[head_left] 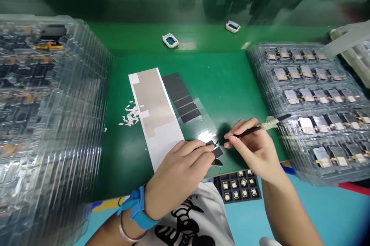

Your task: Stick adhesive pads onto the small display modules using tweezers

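My left hand (pixel 187 165) bends over the near end of a clear film strip (pixel 206 117), its fingers closed and pressed down. A dark pointed tip (pixel 217 162) sticks out from under these fingers; what they grip is hidden. In a pinch, my right hand (pixel 251 145) holds a slim black tool (pixel 248 131) with tape wrapped near its back end. The tool's front end meets the strip beside a dark rectangular piece (pixel 217 152). Farther up the strip lie several black rectangular stickers (pixel 185 101). A white-and-beige sheet (pixel 156 103) rests left of the strip, partly under my left hand.
Tall stacks of clear trays stand left (pixel 86 84) and right (pixel 277 84), the right one holding small screen-like parts. White scraps (pixel 131 115) lie beside the sheet. Two white frames (pixel 175 44) sit farther back. A black compartment tray (pixel 241 188) is below the table's front edge.
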`<state>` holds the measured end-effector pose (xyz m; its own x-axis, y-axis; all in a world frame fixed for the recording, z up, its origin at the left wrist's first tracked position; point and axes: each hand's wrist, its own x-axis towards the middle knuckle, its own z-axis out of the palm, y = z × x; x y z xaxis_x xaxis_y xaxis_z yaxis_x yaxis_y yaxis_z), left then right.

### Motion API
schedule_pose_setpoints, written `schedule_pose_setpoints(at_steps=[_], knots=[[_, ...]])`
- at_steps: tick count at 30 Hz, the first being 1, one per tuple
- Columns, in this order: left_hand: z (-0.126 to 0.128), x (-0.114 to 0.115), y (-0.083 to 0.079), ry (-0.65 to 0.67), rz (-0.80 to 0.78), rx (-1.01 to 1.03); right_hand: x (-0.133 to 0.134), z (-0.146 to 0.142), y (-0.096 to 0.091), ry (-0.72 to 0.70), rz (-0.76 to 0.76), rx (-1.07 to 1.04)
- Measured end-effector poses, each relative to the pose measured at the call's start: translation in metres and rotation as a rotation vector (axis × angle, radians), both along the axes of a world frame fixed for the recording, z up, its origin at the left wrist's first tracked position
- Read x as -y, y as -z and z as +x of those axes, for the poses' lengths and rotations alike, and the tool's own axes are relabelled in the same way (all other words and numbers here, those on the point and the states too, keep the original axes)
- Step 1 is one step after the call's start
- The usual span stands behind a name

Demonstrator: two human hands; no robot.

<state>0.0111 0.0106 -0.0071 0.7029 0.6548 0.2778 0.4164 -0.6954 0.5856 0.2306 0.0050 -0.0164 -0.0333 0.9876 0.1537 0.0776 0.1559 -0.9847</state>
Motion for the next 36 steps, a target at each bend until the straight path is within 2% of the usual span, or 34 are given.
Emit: schedule_pose_setpoints(at_steps=[18,22,27,29,31,34,36], knots=[[0.002,0.001,-0.001,-0.026,0.016,-0.008,0.002,-0.004,-0.004,0.034,-0.067,-0.027],[0.003,0.001,-0.001,-0.031,0.008,0.001,0.002,-0.002,-0.003,0.074,-0.087,-0.056],[0.002,0.001,0.002,-0.035,-0.004,0.026,-0.001,0.007,0.003,0.183,-0.091,-0.197],[0.001,0.002,0.001,-0.099,-0.04,0.094,0.0,0.003,0.001,0.236,-0.07,-0.248],[0.0,0.003,0.0,-0.216,-0.095,0.179,0.002,-0.009,-0.005,0.299,-0.017,-0.287],[-0.004,0.004,-0.004,-0.379,-0.126,0.24,0.01,-0.039,-0.016,0.34,0.076,-0.329],[-0.009,0.003,-0.006,-0.431,-0.109,0.24,0.015,-0.062,-0.022,0.33,0.134,-0.342]])
